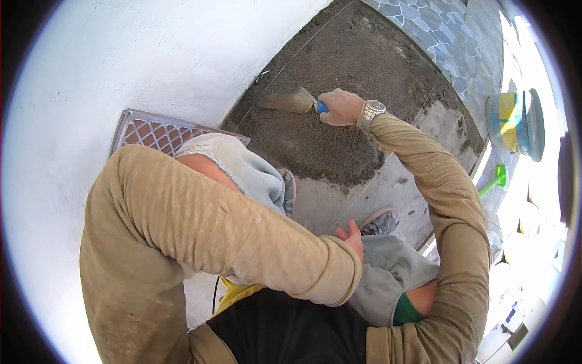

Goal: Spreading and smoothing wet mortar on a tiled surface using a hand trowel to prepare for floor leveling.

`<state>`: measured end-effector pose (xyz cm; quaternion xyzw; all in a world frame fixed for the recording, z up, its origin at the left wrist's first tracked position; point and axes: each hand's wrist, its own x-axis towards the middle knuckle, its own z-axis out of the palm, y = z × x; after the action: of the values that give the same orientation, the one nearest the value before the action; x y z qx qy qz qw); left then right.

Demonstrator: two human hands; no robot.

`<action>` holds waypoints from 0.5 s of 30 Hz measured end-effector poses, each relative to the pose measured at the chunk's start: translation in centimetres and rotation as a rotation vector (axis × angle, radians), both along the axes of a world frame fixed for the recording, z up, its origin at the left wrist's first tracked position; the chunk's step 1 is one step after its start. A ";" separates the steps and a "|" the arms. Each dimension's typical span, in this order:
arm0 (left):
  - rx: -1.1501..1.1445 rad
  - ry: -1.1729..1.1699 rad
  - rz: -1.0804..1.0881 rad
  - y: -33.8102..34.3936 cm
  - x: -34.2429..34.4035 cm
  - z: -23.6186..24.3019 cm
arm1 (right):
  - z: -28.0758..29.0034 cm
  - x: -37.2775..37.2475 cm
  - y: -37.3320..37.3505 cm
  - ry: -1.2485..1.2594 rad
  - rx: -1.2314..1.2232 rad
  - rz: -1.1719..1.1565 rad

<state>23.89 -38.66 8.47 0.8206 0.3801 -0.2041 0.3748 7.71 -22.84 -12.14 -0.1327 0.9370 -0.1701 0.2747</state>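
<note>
A pointing trowel [287, 101] with a blue handle is gripped in my right hand [343, 108], which wears a wristwatch [374, 108]. Its blade lies flat on or just above a bed of wet grey mortar [339, 67] and points left toward the white wall. My left forearm crosses in front of my body. At its end my left hand [351, 238] rests by my right knee, mostly hidden by the sleeve; the few fingers that show are stretched apart and hold nothing visible.
A white wall [151, 54] rises at the left, with a lattice-patterned framed panel [160, 131] against it. Stone-patterned tiles [424, 21] border the mortar's far side. At the right stand a blue-and-yellow bucket [508, 123] and a green-handled tool [501, 176]. My shoes are on the bare slab [324, 197].
</note>
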 end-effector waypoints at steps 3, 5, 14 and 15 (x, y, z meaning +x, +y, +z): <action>0.021 -0.002 0.031 -0.4 -0.2 0.3 | -0.6 -0.6 1.8 0.021 -0.035 -0.116; 0.081 0.011 0.042 -1.0 -0.4 0.8 | -0.9 -0.8 3.1 0.003 -0.122 -0.240; 0.006 -0.013 0.038 -1.1 -0.9 1.5 | -0.3 1.1 2.9 -0.284 -0.366 -0.636; 0.006 -0.014 0.037 -1.2 -0.9 1.5 | -0.3 1.0 2.6 -0.313 -0.427 -0.749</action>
<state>23.04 -39.82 9.94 0.8160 0.3931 -0.1901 0.3788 8.74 -20.24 -12.48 0.1889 0.8115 -0.4651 0.2989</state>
